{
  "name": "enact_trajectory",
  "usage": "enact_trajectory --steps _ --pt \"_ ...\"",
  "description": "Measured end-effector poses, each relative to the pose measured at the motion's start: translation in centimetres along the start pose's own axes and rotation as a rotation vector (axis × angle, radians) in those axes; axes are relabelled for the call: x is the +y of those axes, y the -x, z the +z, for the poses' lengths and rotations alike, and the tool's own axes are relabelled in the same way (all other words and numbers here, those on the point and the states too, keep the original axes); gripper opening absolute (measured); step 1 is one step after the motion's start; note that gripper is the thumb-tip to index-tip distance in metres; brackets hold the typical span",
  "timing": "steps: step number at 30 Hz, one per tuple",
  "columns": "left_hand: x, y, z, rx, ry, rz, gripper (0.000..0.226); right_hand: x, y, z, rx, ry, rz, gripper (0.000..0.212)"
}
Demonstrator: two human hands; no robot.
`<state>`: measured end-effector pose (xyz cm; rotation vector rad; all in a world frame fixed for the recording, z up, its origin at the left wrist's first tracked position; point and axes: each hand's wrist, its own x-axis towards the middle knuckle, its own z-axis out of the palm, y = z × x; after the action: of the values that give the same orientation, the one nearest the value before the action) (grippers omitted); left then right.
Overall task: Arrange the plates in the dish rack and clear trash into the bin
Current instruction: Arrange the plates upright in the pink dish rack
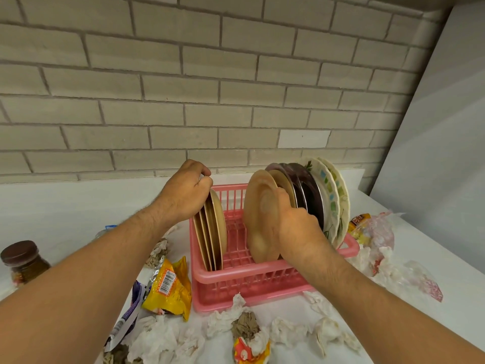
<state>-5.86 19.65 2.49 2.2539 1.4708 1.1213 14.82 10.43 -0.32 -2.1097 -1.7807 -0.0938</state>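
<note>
A pink plastic dish rack (236, 278) stands on the white counter. My left hand (185, 191) grips the top edge of several tan plates (214, 229) standing upright at the rack's left end. My right hand (294, 222) holds a tan plate (258, 219) upright near the middle, fingers curled over its rim. Behind it stand another tan plate, dark brown plates (305, 190) and white patterned plates (332, 198) at the right end.
Crumpled tissues (225, 319), a yellow snack wrapper (172, 287), a purple wrapper (130, 313) and an orange wrapper (246, 353) litter the counter in front. Clear plastic bags (380, 232) lie to the right. A brown-lidded jar (23, 261) stands at far left. A brick wall is behind.
</note>
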Motion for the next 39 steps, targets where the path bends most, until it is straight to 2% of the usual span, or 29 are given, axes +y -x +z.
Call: enact_trajectory --steps 9,12,16,18,22,25,30,35,39 --pt "-0.2 0.1 -0.1 0.003 -0.012 0.008 0.028 0.3 0.5 -1.5 -0.075 0.006 0.05 0.07" --pt "-0.2 0.2 -0.1 0.003 -0.016 0.005 0.028 0.1 1.2 -3.1 -0.052 0.015 0.029 0.055" --pt "-0.2 0.4 -0.1 -0.002 0.01 -0.002 0.029 -0.6 1.9 -4.8 0.07 0.057 -0.067 0.039" --pt "-0.2 0.5 -0.1 0.005 0.028 -0.007 0.031 -1.5 2.5 -4.5 0.062 -0.056 -0.149 0.038" --pt "-0.1 0.8 0.0 0.055 0.061 -0.013 0.028 -3.7 3.4 -2.0 -0.061 -0.391 -0.236 0.036" --pt "0.1 0.9 0.1 0.109 0.086 -0.014 0.022 -4.9 3.4 -0.1 -0.043 -0.406 -0.298 0.038" --pt "0.5 1.3 0.5 0.185 0.083 -0.032 0.026 -6.0 3.2 1.7 0.035 -0.44 -0.329 0.026" --pt "0.3 1.0 -0.3 0.124 0.164 -0.041 0.031 -6.3 2.8 2.1 0.056 -0.534 -0.315 0.035" --pt "-0.3 1.1 -0.7 0.074 0.152 -0.019 0.03 -6.8 2.4 1.9 0.048 -0.509 -0.319 0.032"
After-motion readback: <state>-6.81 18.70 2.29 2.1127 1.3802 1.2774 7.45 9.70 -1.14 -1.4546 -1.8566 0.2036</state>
